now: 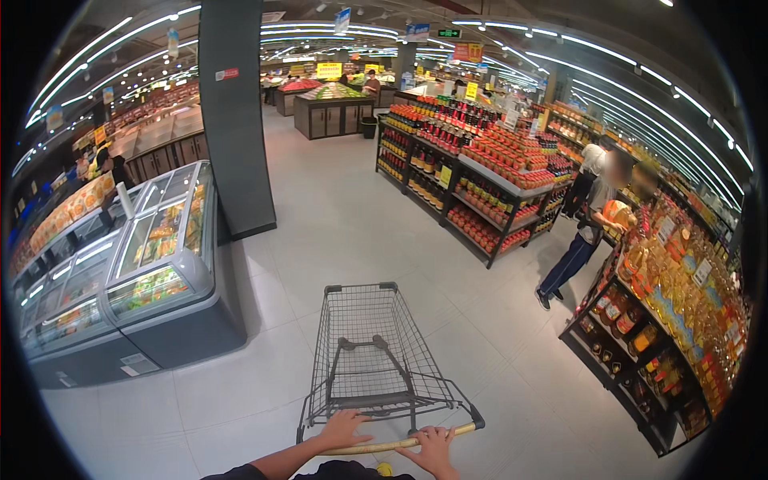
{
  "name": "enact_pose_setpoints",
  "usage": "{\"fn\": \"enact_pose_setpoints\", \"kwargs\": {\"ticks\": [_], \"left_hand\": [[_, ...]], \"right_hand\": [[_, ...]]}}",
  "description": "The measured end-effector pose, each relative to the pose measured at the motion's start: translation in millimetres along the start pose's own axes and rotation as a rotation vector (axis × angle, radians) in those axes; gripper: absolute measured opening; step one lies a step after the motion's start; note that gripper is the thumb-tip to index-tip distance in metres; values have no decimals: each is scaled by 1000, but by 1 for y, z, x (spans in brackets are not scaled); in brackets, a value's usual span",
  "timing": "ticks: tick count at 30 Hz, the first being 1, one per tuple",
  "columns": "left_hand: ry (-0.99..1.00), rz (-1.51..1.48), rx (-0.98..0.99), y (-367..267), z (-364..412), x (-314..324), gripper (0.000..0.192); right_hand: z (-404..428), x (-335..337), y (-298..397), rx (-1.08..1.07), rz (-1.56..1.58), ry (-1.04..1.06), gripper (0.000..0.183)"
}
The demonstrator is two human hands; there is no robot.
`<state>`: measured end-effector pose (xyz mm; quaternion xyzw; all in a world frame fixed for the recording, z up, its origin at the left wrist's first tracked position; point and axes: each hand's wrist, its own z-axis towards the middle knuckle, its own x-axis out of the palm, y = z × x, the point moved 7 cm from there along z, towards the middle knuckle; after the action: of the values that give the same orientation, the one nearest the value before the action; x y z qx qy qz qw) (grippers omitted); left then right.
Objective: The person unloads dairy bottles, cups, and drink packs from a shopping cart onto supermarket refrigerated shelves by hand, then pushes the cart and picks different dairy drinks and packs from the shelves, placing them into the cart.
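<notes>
A wire shopping cart [372, 354] stands directly before me, its basket showing no goods. Its pale yellow handle bar [384, 446] runs across near my body. My left hand [345, 429] lies over the left part of the bar, fingers stretched forward and to the right. My right hand [433, 450] rests at the bar right of its middle, with the fingers over it and the thumb spread to the left. Neither hand's underside shows, so how firmly each holds the bar is hard to see.
Glass-topped chest freezers [162, 288] and a grey pillar [237, 120] stand left. Shelves of jars and bottles [480, 180] are ahead right. A person [591, 210] stands beside the oil bottle rack [648, 342] at right. Produce stands [333, 111] are farther back.
</notes>
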<state>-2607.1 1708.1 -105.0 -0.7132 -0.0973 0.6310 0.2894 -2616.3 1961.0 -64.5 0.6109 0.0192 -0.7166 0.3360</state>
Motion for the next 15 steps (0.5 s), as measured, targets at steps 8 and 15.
{"fn": "enact_pose_setpoints", "kwargs": {"ticks": [8, 15], "left_hand": [[-187, 6, -229, 17, -21, -4, 67], [-381, 62, -430, 33, -43, -7, 40]], "right_hand": [[64, 13, -1, -236, 48, 67, 55], [119, 42, 16, -390, 101, 163, 47]]}}
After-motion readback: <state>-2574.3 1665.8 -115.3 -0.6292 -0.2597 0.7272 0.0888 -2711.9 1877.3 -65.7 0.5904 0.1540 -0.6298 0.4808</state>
